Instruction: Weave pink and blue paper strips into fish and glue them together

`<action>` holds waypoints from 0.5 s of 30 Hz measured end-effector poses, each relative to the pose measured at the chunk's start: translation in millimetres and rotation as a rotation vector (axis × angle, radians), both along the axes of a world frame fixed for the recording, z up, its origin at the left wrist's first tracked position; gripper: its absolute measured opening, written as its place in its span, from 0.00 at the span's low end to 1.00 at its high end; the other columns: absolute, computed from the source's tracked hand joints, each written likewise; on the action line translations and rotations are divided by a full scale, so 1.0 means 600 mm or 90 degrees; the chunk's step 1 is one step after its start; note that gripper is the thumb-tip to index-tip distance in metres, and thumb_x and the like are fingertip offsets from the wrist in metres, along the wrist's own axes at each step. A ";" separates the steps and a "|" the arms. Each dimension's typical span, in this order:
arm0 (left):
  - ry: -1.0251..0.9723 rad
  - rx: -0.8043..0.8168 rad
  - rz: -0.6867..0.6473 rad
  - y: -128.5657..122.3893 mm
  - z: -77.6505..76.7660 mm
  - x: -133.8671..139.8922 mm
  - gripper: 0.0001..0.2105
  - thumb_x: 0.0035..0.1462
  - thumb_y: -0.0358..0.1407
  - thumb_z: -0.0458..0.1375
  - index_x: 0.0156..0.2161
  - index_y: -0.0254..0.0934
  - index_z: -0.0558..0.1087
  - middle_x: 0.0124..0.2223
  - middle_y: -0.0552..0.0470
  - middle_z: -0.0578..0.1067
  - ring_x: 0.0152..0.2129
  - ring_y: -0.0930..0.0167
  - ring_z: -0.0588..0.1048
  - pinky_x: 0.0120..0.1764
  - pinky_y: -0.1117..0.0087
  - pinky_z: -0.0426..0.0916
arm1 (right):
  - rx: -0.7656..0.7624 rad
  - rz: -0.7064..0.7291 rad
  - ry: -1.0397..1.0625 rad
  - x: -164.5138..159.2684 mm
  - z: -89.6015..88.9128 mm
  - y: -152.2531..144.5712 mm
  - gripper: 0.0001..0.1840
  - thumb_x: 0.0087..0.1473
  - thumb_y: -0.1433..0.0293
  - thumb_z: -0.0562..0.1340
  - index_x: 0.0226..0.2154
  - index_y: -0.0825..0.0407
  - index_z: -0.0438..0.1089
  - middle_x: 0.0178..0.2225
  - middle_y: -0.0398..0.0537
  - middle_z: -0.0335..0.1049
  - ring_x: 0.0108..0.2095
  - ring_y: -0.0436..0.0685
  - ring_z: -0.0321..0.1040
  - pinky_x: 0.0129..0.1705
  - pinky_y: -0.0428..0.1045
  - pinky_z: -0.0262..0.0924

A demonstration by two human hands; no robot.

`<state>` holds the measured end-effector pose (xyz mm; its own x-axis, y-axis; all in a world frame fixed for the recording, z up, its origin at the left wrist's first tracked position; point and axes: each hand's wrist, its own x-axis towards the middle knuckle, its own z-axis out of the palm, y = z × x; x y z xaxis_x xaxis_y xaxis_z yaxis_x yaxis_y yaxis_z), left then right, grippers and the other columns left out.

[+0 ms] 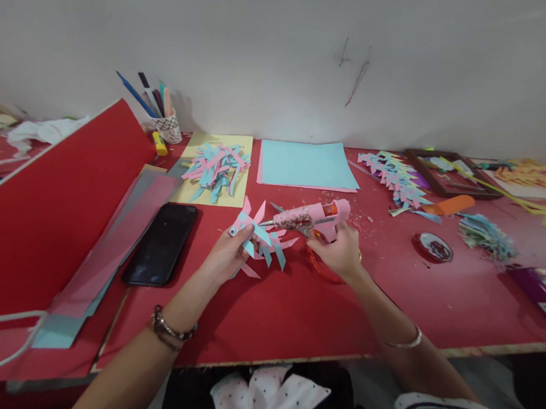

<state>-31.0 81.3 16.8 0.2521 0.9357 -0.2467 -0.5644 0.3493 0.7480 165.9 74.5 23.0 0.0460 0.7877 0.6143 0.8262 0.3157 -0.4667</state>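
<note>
My left hand point(232, 253) pinches a cluster of pink and light-blue paper strips point(271, 250) joined into a spiky piece. In my right hand point(339, 250) is a pink glue gun point(308, 216), its fingers wrapped round the handle. The metal nozzle points left and meets, or nearly meets, the strips by my left thumb; the exact contact is too small to tell. Scissors with orange handles point(324, 270) lie on the red table beneath the glue gun, partly hidden by it and my right hand. A pile of loose pink and blue strips point(217, 170) rests on a yellow sheet point(240, 197) behind my left hand.
A black phone point(161, 245) lies left of my hands. Blue paper point(305, 163) is behind them. A pen cup point(169, 127) stands by the wall. To the right are a finished-looking paper chain point(394, 176), a small round dish point(433, 247) and a purple box point(545, 296).
</note>
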 end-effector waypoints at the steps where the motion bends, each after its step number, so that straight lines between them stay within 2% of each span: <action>1: 0.001 -0.006 0.002 0.000 0.001 0.000 0.13 0.33 0.38 0.67 0.17 0.33 0.69 0.14 0.58 0.68 0.14 0.79 0.66 0.20 0.79 0.64 | -0.006 0.001 0.005 0.000 0.000 -0.001 0.06 0.38 0.66 0.57 0.18 0.50 0.60 0.10 0.34 0.52 0.11 0.47 0.52 0.13 0.43 0.47; 7: 0.020 -0.042 0.010 0.003 0.003 -0.001 0.12 0.38 0.34 0.65 0.16 0.33 0.66 0.14 0.58 0.67 0.13 0.79 0.66 0.18 0.78 0.63 | -0.022 0.019 0.023 -0.002 0.005 -0.005 0.06 0.37 0.66 0.57 0.19 0.50 0.59 0.10 0.33 0.53 0.11 0.46 0.52 0.13 0.42 0.48; 15: 0.028 -0.039 0.034 0.004 -0.006 -0.006 0.15 0.27 0.37 0.69 0.16 0.34 0.67 0.14 0.59 0.68 0.13 0.80 0.66 0.19 0.79 0.62 | -0.011 0.017 0.039 -0.009 0.014 -0.004 0.08 0.35 0.66 0.56 0.15 0.49 0.53 0.10 0.33 0.50 0.11 0.46 0.49 0.14 0.43 0.48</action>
